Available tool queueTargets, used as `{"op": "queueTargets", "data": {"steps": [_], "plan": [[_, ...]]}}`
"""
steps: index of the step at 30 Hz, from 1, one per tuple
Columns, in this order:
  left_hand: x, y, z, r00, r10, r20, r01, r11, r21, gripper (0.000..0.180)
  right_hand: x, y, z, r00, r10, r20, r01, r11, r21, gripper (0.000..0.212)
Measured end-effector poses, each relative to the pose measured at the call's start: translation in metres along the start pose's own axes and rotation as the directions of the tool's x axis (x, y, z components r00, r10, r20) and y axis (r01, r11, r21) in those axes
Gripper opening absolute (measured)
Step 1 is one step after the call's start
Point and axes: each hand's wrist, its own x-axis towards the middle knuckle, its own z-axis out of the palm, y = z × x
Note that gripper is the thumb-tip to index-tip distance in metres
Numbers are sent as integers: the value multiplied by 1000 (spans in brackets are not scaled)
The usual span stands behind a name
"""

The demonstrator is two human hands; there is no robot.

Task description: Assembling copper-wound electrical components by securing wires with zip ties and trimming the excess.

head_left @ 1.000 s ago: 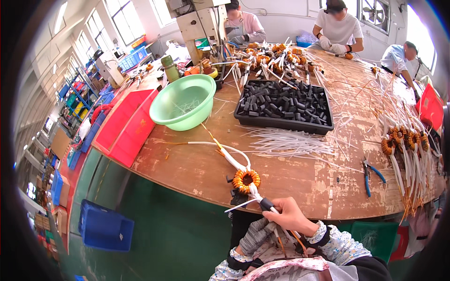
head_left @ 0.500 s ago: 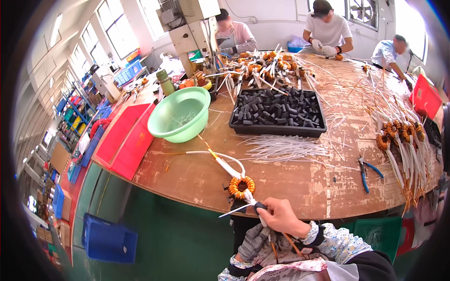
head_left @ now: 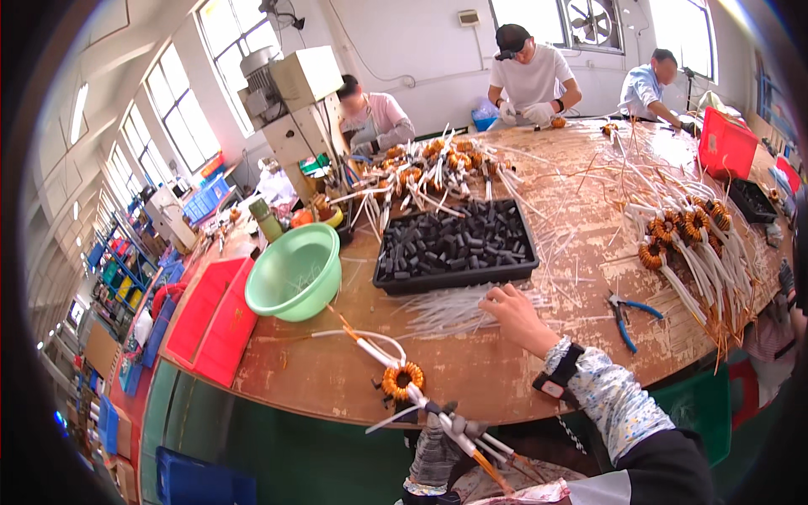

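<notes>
At the near edge of the brown, worn wooden table (head_left: 555, 374), your left hand (head_left: 438, 446), in a grey knitted glove, is closed around the white-sleeved leads (head_left: 459, 436) of one ring-shaped coil of orange-copper wire (head_left: 414, 376). That coil lies just beyond your grip, slightly to its left, at the table's edge. Two leads run from its far side, farther left over the wood, and one thin white strip (head_left: 387, 422) juts left between coil and glove. Your bare right hand (head_left: 518, 320) is farther out and to the right, fingers bent, tips at the right part of a loose pile of thin white plastic strips (head_left: 442, 313); you cannot tell from this view whether they pinch one. The strips are too many to count, as are the short black tubes (head_left: 459, 240) filling one black rectangular plastic tray (head_left: 459, 280) just beyond. One pale green round plastic bowl (head_left: 263, 273) stands left of the tray, one red plastic bin (head_left: 198, 332) farther left. To the right lie one pair of blue-handled pliers (head_left: 623, 324) and, beyond, a bunch of at least four similar coils (head_left: 651, 255). Three co-workers (head_left: 539, 76) sit along the far side.
</notes>
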Motion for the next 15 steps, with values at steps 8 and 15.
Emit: {"op": "queueTargets", "data": {"steps": [8,15], "plan": [[9,-8,-24,985,-135,107,137,991,-9,29,-8,23,22,956,21,-292,28,986,163,15],[7,-10,40,966,-30,-256,55,995,88,30,-2,5,9,945,32,-326,67,955,288,23]]}}
